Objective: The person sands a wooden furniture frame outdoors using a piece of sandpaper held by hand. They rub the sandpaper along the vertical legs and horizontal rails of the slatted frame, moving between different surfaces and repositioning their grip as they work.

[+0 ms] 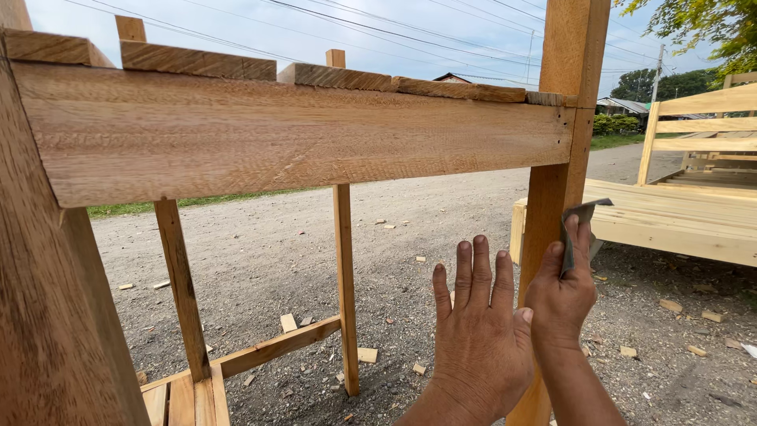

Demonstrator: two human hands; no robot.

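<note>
A raw wooden frame fills the view, with a wide horizontal board (300,130) across the top and an upright leg (561,166) at the right. My right hand (561,288) presses a folded grey piece of sandpaper (579,229) against that leg's right face. My left hand (481,331) is raised flat beside the leg's left face, fingers spread, holding nothing.
Two thinner rear legs (344,292) and a low crosspiece (276,345) stand behind the board. A pale wooden bench-like frame (678,217) sits at the right. Wood offcuts (367,355) litter the gravel ground. Another wooden post (47,315) stands close at the left.
</note>
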